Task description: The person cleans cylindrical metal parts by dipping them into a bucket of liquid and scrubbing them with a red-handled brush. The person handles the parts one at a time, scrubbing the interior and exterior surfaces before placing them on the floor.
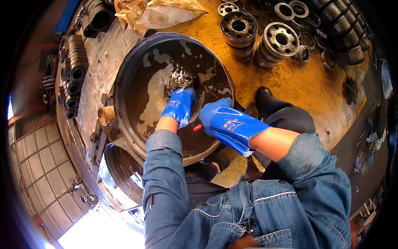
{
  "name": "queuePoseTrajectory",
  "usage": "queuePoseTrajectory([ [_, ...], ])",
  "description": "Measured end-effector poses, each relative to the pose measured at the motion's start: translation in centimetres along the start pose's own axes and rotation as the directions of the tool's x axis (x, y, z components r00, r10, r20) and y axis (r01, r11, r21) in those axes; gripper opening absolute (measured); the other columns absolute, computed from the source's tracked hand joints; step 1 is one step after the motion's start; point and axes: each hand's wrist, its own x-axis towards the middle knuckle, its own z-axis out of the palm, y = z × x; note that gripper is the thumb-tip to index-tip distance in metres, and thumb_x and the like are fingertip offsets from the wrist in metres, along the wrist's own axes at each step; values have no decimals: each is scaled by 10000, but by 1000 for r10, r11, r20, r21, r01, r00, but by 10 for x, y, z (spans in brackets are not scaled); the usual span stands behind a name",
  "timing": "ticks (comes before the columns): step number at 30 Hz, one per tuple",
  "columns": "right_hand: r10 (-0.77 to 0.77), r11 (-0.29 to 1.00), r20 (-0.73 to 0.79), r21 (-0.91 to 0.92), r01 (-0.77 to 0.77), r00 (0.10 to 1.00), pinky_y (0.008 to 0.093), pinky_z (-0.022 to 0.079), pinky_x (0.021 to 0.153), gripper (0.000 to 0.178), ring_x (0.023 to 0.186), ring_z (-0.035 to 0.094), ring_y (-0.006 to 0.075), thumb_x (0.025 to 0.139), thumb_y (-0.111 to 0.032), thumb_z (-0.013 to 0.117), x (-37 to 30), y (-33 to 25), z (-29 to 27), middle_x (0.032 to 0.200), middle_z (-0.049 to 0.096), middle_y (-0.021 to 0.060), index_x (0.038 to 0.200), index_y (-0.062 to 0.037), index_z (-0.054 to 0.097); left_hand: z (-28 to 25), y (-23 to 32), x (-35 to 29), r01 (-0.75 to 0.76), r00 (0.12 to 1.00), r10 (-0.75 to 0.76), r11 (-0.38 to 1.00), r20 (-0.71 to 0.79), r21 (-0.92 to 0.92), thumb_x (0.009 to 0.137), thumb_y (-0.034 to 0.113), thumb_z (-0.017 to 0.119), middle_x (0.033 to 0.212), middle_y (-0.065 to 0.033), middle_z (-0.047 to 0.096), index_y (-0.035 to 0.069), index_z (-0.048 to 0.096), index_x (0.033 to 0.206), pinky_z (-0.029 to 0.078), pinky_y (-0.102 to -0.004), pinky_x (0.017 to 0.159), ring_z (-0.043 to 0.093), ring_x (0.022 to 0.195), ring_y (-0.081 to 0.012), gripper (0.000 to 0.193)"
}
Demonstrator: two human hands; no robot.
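A large round tub [126,124] of dark, foamy liquid stands in front of me. My left hand [181,99], in a blue rubber glove, reaches down into it. Its fingers are out of sight at a shiny, churned patch of liquid [179,79], and whether they grip anything under there is hidden. Over the tub's right side, my right hand [214,114] in a matching glove is closed. A short red end of a stick-like thing [197,128] pokes out of that fist; the rest of it is covered.
Stacked metal wheel hubs [239,31] and loose rings [328,59] stand on the yellow-stained floor at the far right. Dark cylindrical parts [74,74] line the left. Crumpled brown paper [166,14] lies behind the tub. A second container [118,166] sits at near left.
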Motion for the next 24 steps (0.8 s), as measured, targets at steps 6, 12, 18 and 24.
queuePoseTrajectory([
  [6, -27, 998, 6, 49, 27, 1000, 479, 521, 879, 362, 1104, 743, 245, 883, -262, 767, 2, 5, 3, 1201, 772, 22, 1236, -183, 793, -32, 0, 20, -43, 987, 63, 990, -147, 133, 829, -3, 656, 1204, -296, 685, 28, 696, 1174, 539, -479, 966, 636, 1169, -475, 348],
  [12, -59, 997, 12, 51, 59, 998, 448, 509, 845, 368, 1059, 744, 219, 869, -273, 821, -6, 2, 1, 1170, 776, 7, 1227, -188, 800, -29, -52, 90, 160, 928, -129, 985, -351, 62, 798, 60, 717, 1302, -281, 666, 39, 702, 1237, 540, -465, 1049, 631, 1241, -448, 439],
  [18, -62, 995, -14, 72, 63, 998, 435, 447, 766, 333, 939, 734, 199, 825, -276, 872, -6, 9, 4, 1021, 780, 2, 1146, -198, 828, -42, -70, 146, 453, 884, -461, 886, 78, 102, 889, 195, 716, 1376, -224, 658, 105, 689, 1342, 526, -470, 1081, 630, 1285, -405, 463],
  [24, -72, 993, -58, 90, 77, 996, 435, 433, 753, 277, 917, 718, 187, 797, -259, 890, -4, 5, 10, 958, 774, -2, 1063, -198, 845, -16, -133, 175, 354, 925, -379, 881, 21, 314, 890, 214, 739, 1432, -211, 628, 99, 657, 1392, 508, -455, 1107, 605, 1328, -381, 522],
])
